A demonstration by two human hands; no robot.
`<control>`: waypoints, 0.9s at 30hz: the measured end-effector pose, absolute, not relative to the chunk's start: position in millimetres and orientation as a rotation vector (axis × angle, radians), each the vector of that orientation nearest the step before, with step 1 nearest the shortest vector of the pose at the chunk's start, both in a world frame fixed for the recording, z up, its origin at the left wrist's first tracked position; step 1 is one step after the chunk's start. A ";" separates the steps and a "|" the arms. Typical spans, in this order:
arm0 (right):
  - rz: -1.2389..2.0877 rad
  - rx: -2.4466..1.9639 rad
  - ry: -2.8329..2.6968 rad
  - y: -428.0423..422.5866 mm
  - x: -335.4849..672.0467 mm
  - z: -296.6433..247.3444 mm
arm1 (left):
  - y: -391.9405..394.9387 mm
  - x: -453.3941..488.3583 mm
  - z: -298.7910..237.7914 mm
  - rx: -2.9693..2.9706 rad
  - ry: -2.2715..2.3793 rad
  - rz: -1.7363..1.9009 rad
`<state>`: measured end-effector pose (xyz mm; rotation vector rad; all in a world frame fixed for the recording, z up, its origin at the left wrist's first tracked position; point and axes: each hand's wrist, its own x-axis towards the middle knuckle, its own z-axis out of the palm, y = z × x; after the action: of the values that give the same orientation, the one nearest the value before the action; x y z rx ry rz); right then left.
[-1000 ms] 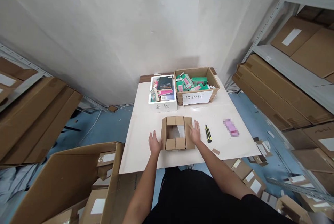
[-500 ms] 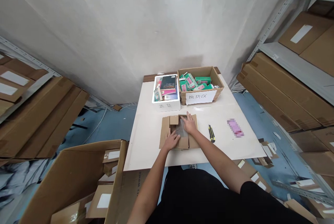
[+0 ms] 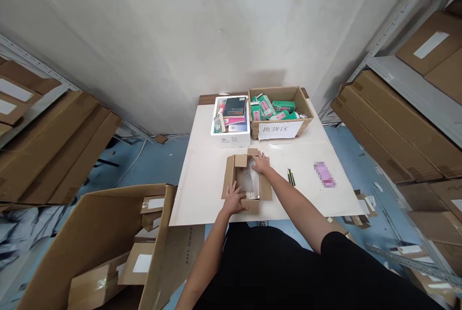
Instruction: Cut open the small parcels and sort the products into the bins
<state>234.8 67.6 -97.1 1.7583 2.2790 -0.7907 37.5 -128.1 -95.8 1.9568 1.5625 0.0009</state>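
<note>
unfolding is appearing complete: the small brown rectangular cardboard box (image 3: 266, 190) is sitting at lower centre of the frame, flaps spreading outward; a flat whitish sheet (image 3: 254, 180) is lying inside, not lifted out. the left hand (image 3: 234, 199) is resting half-open on the near left corner; the right hand (image 3: 261, 161), fingers extended, is touching the far right corner, neither visibly gripping.

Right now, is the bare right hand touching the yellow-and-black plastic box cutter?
Apart: the head view shows white tabletop between the right hand and the box cutter.
</note>
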 end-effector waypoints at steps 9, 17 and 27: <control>-0.798 1.501 2.769 4.6 235.9 -115.7 | -131.9 53.2 -107.5 2.015 1.775 0.223; -0.478 1.797 2.462 -36.7 262.0 -120.2 | -141.6 67.7 -114.3 1.980 1.850 0.338; -0.629 2.165 2.148 -58.3 237.8 -132.9 | -146.9 83.1 -114.1 2.015 1.903 0.351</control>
<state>237.8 -58.3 -132.9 2.1650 2.1482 -0.6286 83.1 -146.9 -114.1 2.0150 1.9033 0.3510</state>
